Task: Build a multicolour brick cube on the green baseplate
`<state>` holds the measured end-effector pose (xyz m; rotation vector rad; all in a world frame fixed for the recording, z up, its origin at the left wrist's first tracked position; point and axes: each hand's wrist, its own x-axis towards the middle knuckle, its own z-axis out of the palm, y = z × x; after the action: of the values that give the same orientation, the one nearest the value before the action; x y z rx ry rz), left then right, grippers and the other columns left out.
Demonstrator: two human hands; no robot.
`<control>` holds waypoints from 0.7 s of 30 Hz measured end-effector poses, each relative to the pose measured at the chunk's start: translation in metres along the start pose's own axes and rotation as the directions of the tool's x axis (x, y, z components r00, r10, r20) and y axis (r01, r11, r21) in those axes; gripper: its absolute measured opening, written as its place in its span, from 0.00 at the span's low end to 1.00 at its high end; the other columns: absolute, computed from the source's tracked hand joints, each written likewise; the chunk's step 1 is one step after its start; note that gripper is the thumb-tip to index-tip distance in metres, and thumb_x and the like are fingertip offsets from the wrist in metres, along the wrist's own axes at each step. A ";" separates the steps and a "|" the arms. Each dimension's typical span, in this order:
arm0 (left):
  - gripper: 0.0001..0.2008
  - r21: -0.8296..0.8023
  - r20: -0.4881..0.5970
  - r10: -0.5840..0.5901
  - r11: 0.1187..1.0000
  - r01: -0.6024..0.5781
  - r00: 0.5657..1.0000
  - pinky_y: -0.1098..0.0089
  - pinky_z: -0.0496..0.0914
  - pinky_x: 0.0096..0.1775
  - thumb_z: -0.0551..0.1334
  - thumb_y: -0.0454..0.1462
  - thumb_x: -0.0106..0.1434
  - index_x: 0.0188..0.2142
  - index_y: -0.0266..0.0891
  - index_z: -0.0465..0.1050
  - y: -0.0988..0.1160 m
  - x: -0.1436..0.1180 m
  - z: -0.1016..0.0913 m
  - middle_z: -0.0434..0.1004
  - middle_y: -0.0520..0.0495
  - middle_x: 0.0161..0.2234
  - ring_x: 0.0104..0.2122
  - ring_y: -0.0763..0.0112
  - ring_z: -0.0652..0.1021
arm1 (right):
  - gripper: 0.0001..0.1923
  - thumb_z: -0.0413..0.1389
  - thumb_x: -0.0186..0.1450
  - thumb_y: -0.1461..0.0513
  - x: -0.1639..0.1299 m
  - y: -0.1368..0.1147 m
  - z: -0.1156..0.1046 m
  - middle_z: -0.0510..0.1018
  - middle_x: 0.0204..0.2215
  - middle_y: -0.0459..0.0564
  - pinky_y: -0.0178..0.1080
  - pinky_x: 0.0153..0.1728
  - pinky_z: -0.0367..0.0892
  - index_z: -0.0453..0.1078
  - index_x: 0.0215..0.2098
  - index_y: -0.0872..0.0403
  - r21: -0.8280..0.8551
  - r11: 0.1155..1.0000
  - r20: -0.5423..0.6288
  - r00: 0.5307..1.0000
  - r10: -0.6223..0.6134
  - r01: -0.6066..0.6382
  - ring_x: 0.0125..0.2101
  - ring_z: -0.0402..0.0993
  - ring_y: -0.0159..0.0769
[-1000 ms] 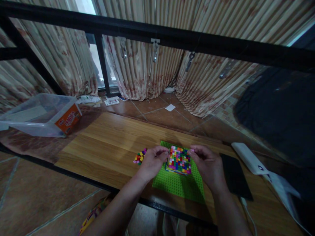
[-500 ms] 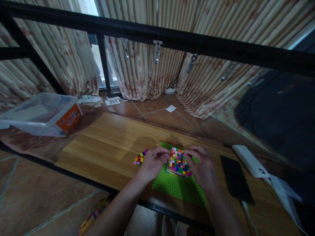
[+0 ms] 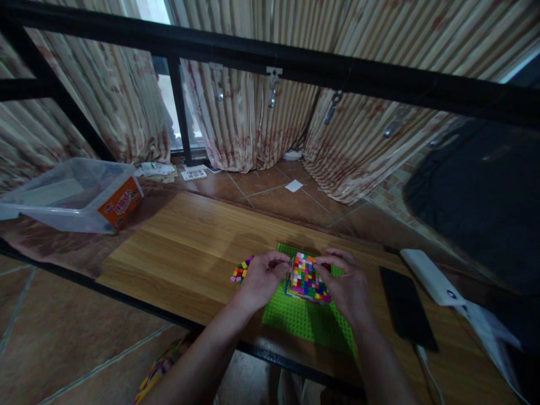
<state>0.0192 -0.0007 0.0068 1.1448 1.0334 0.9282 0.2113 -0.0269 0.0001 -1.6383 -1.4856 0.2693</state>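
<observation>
A block built of small multicoloured toy bricks [image 3: 307, 278] rests on a green studded baseplate [image 3: 295, 322]. At its left edge is my left hand [image 3: 264, 277], thumb and forefinger drawn together in a pinch; whatever lies between the tips is too small to make out. My right hand [image 3: 346, 281] is at the upper right of the block, its thumb and forefinger closed at the top row. Those fingers hide part of the block's right side. Just left of my left hand lies a small pile of loose bricks [image 3: 241, 270], partly covered by that hand.
The wooden table [image 3: 181, 242] has a dark front edge. A clear plastic bin [image 3: 80, 211] with an orange label stands at the far left. To the right lie a black phone [image 3: 407, 306] on a cable and a white power bank-like slab [image 3: 428, 275]. A black rail [image 3: 304, 53] crosses above.
The right hand's fingers have shifted slightly at the block's upper right. My left hand keeps its pinch at the left edge. The whole view has drifted a little.
</observation>
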 end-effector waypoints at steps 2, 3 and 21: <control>0.07 -0.013 -0.002 -0.010 1.000 0.010 1.000 0.72 0.66 0.32 0.61 0.36 0.55 0.33 0.37 0.75 0.001 -0.001 0.000 0.77 0.49 0.27 0.28 0.71 0.75 | 0.09 0.60 0.58 0.54 0.001 0.001 0.001 0.75 0.43 0.52 0.49 0.51 0.62 0.78 0.30 0.50 0.042 0.999 0.000 1.000 0.028 -0.028 0.45 0.71 0.44; 0.07 -0.021 -0.006 -0.012 1.000 0.012 1.000 0.72 0.66 0.32 0.61 0.36 0.55 0.33 0.37 0.75 0.001 -0.001 0.000 0.77 0.49 0.27 0.28 0.71 0.74 | 0.09 0.61 0.57 0.54 0.001 0.002 0.002 0.75 0.43 0.52 0.49 0.50 0.62 0.78 0.31 0.50 0.066 0.997 0.005 0.999 0.043 -0.043 0.45 0.71 0.44; 0.05 -0.061 -0.084 0.001 0.998 -0.007 0.996 0.71 0.67 0.33 0.63 0.35 0.55 0.32 0.37 0.75 0.009 0.001 -0.013 0.78 0.48 0.27 0.27 0.72 0.75 | 0.16 0.59 0.57 0.51 0.004 -0.001 0.000 0.82 0.35 0.53 0.44 0.38 0.70 0.78 0.34 0.53 0.225 0.928 0.100 0.955 0.281 -0.296 0.36 0.77 0.44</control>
<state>0.0060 0.0048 0.0139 1.0653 1.0635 1.0113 0.2115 -0.0235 0.0029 -1.6604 -1.2024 0.6468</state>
